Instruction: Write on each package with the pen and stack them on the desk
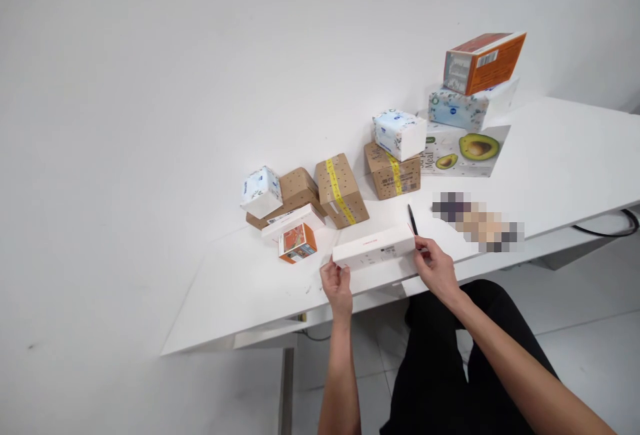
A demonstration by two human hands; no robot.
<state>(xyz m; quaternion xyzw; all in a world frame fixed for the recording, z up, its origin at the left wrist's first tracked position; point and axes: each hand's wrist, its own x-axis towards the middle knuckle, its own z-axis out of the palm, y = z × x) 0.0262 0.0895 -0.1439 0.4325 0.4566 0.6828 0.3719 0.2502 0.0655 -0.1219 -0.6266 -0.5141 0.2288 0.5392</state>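
Note:
A long white box (374, 249) with small print lies between my hands, near the front edge of the table. My left hand (338, 284) grips its left end, fingers closed on the corner. At the other end, my right hand (434, 264) pinches the right edge between thumb and fingers. Just beyond that right end lies a black pen (412, 219). To the left of the held box sits a small orange box (298, 243), in front of another flat white box (295, 220). Whether the held box touches the table is hard to see.
Brown cartons with yellow tape (342, 190) stand along the wall; tissue packs (261, 192) rest on some. At right, an avocado-printed box (465, 152) stands below a tissue pack and a large orange box (484, 63). A blurred patch (477, 221) covers something on the white table (560, 168).

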